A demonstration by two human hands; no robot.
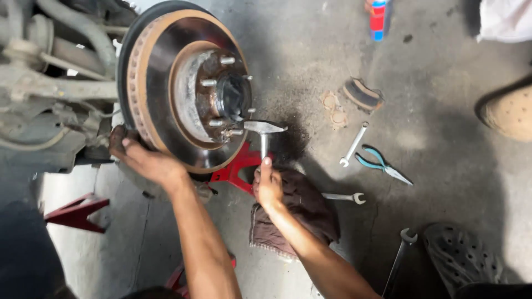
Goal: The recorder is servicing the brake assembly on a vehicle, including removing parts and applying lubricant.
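Underfoot, the stained grey concrete floor (443, 138) fills nearly the whole view, dark with oil near its middle and paler toward the lower left corner. At the upper left hangs the grimy grey suspension and axle assembly (50, 83), and mounted on it is the large round rusty steel brake disc (160, 72), its hub studs facing outward. Red steel stands (75, 210) sit on the floor under and beside it. A dark brown rag (302, 207) lies crumpled on the floor below the disc.

The left hand (141, 158) wraps around the disc's lower left rim, fingers closed on its edge. The right hand (267, 185) is clamped around the handle of a small silver metal hammer (264, 128), thumb up along the shaft, the head touching the hub near a lower stud.

Toward the right edge sit a tan shoe sole (507, 113) and, at the lower right corner, a dark perforated clog (460, 257). Smaller things are scattered mid-floor: a worn curved brake pad (363, 95), blue-handled pliers (382, 165), a slim silver open-ended spanner (353, 145), a second silver spanner (344, 196) just beside the rag, and a dark spanner (399, 260) near the clog. A red and blue spray can (378, 19) stands at the top edge.
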